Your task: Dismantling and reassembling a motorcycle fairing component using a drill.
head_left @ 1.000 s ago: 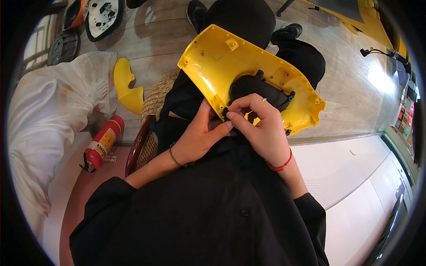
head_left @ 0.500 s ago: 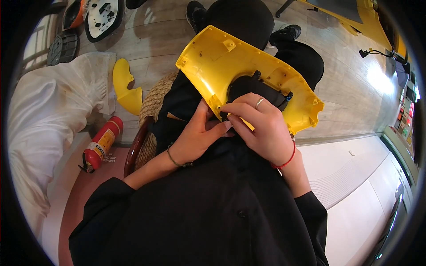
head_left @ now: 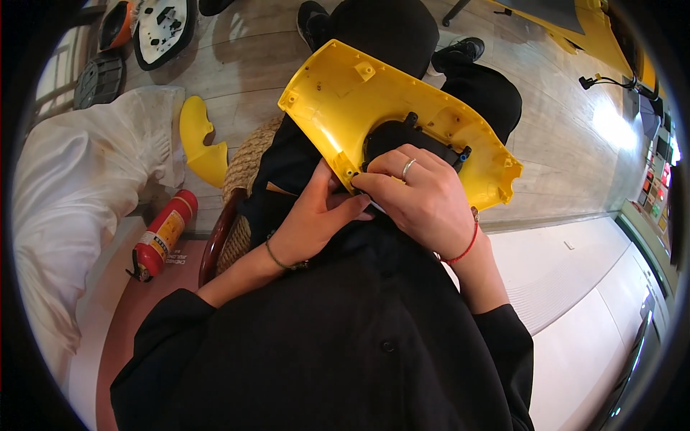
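I hold the yellow plastic cover (head_left: 345, 100) on my lap, hollow side up, so its inner fittings face me. My left hand (head_left: 316, 215) braces the near edge from below, thumb against the rim, steadying it. My right hand (head_left: 424, 201) lies over the black insert (head_left: 392, 136) in the cutout, fingers curled and pinching something at the rim just beside my left thumb. What they grip is hidden under the fingers. Left of my left hand, a smaller yellow piece (head_left: 201, 144) and a red fire extinguisher (head_left: 162, 237) lie on the floor.
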Demonstrator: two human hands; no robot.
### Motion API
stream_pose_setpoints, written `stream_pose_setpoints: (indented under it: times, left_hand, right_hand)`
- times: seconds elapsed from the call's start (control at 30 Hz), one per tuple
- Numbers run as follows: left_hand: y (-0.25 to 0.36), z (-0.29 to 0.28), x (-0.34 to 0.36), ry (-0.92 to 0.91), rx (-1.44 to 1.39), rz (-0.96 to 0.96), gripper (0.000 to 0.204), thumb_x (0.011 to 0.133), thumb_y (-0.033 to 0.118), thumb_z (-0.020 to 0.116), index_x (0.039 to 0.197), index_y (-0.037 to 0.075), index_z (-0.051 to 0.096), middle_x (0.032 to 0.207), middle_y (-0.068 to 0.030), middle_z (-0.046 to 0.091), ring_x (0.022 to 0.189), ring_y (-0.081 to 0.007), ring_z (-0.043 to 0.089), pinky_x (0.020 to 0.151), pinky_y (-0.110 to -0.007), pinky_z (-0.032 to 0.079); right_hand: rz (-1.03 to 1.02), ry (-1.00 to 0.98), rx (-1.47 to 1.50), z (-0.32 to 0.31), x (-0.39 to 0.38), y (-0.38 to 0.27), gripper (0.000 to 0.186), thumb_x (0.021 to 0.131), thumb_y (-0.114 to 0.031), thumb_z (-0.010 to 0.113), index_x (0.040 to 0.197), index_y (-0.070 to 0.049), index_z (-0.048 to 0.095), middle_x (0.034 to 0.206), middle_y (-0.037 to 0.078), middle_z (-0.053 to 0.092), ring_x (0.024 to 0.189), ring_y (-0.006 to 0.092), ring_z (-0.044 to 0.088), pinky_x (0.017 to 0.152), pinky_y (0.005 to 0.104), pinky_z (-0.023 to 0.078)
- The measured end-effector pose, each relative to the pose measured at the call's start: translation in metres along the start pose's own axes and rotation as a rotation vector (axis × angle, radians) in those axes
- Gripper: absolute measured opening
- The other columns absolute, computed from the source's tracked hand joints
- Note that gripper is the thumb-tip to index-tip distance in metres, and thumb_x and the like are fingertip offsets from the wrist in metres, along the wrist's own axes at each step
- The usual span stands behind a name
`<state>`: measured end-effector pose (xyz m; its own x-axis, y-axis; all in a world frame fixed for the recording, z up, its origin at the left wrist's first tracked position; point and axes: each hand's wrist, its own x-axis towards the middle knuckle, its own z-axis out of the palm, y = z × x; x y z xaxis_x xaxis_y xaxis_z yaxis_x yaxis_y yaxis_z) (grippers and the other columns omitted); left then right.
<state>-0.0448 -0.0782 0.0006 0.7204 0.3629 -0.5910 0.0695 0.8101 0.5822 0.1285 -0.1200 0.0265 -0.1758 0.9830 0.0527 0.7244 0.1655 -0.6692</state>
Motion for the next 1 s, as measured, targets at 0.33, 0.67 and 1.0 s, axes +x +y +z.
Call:
stream_pose_setpoints:
  times: [0.33,0.67,1.0]
  left_hand:
    - [-0.0033,-0.0042,0.0009,0.002,0.003,0.002,0.053,0.087,0.0,0.052,0.132,0.005,0.025,0.115,-0.0077,0.045,0.103,-0.0137,0.051,0.082,-0.029,0.051]
    - [-0.0024,-0.0055,0.0005,-0.007,0.007,-0.01,0.055,0.087,0.001,0.054,0.133,0.005,0.024,0.115,-0.0086,0.045,0.101,-0.014,0.052,0.082,-0.03,0.051]
    - [-0.0029,-0.005,0.0008,0.004,-0.014,-0.015,0.054,0.087,0.001,0.053,0.132,0.005,0.024,0.116,-0.0089,0.045,0.102,-0.015,0.052,0.083,-0.03,0.051]
  right_hand:
    - [-0.028,-0.054,-0.074,-0.001,0.0036,0.0023,0.01,0.066,-0.012,0.061,0.074,-0.01,0.057,0.073,0.001,0.054,0.075,0.0167,0.055,0.064,0.0282,0.045]
    - [-0.047,-0.032,-0.024,-0.0051,0.0075,0.0029,0.012,0.066,-0.013,0.062,0.076,-0.011,0.058,0.077,0.001,0.056,0.074,0.0171,0.056,0.065,0.0278,0.046]
    - [-0.069,-0.055,-0.105,-0.0008,0.0024,0.0064,0.012,0.065,-0.012,0.061,0.076,-0.011,0.058,0.077,0.0,0.055,0.075,0.0156,0.055,0.064,0.0269,0.045]
